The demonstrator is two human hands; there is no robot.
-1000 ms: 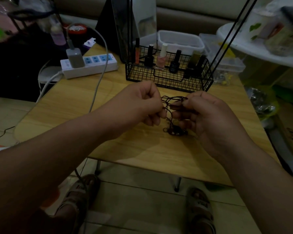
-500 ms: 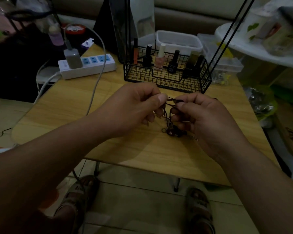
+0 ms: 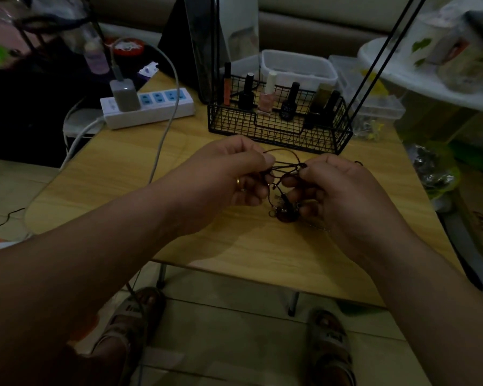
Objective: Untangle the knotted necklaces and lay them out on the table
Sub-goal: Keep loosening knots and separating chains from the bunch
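Head view of knotted necklaces (image 3: 286,214) pinched between left hand (image 3: 229,174) and right hand (image 3: 335,190) just above the bench (image 3: 123,190), at six o'clock from the wire basket (image 3: 276,129); probably best loosened by small, gentle tugs, never yanked.

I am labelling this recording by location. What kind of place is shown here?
Probably a room in a home: a light wooden table on a tiled floor carries a black wire basket of nail polish bottles and a white power strip with blue sockets.
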